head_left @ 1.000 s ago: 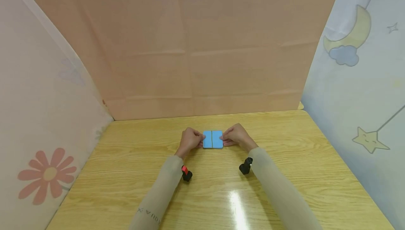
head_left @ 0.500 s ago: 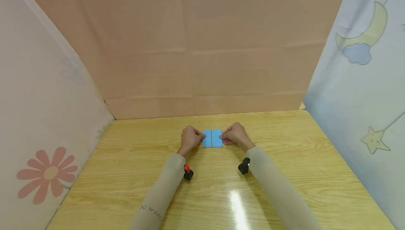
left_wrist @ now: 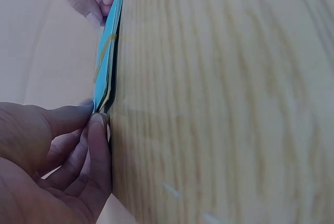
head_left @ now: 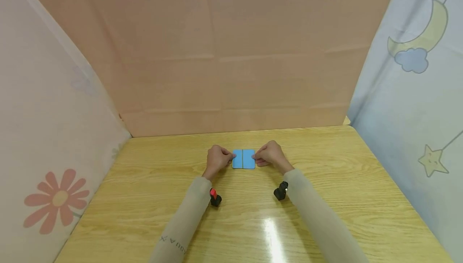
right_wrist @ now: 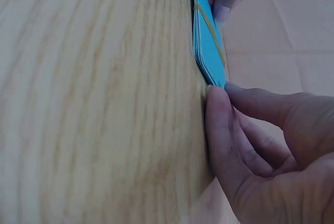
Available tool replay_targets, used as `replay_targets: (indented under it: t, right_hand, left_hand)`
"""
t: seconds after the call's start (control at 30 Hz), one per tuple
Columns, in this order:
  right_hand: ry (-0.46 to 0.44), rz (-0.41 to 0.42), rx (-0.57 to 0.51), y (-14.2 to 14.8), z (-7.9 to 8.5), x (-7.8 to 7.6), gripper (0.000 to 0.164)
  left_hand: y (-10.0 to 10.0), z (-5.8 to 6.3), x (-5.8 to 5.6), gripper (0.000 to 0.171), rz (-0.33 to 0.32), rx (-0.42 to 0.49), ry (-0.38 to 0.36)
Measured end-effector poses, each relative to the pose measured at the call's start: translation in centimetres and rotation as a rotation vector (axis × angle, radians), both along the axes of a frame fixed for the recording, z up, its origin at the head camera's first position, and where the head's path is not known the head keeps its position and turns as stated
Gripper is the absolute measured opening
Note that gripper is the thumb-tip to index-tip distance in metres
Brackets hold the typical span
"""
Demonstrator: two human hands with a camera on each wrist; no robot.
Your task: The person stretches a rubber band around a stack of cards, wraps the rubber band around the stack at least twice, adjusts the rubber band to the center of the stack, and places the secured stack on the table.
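Note:
Between my two hands is a small stack of blue cards point(head_left: 248, 159) with rounded corners, bound round its middle by a yellowish rubber band point(head_left: 242, 159). My left hand point(head_left: 218, 160) pinches the stack's left edge, thumb on top and fingers below, as the left wrist view shows. At the opposite edge my right hand point(head_left: 271, 155) pinches it the same way. Several layers show along the side of the cards point(right_wrist: 209, 46) in the right wrist view. The stack lies flat, close over the wooden table.
A light wood-grain table point(head_left: 144, 198) spreads around the hands, with a bright glare streak toward the front. A brown cloth backdrop point(head_left: 217, 74) rises behind it. Printed curtains flank both sides, the left curtain point(head_left: 54, 126) with a flower and the right curtain point(head_left: 390, 106) with a moon and star.
Both hands keep their pinch on the card stack, which stays nearly in place. The head view has shifted slightly.

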State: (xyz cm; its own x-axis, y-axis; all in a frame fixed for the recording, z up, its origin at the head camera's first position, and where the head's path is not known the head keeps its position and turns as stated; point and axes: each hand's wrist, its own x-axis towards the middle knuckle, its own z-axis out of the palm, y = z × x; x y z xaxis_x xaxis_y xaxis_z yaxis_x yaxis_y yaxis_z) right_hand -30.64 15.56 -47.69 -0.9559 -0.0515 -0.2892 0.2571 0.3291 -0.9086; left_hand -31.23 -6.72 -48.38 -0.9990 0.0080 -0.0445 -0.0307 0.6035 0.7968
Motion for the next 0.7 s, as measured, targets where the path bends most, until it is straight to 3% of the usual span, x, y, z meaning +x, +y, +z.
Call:
replay_targets:
  t: [0.4, 0.7]
  right_hand:
    - [0.022, -0.009, -0.069, 0.9, 0.2, 0.1, 0.023]
    - [0.092, -0.017, -0.097, 1.0, 1.3, 0.4, 0.033]
  left_hand:
    - [-1.2, 0.5, 0.6, 0.023, -0.015, 0.087, 0.023]
    - [-2.6, 1.7, 1.2, 0.056, -0.086, 0.025, 0.051]
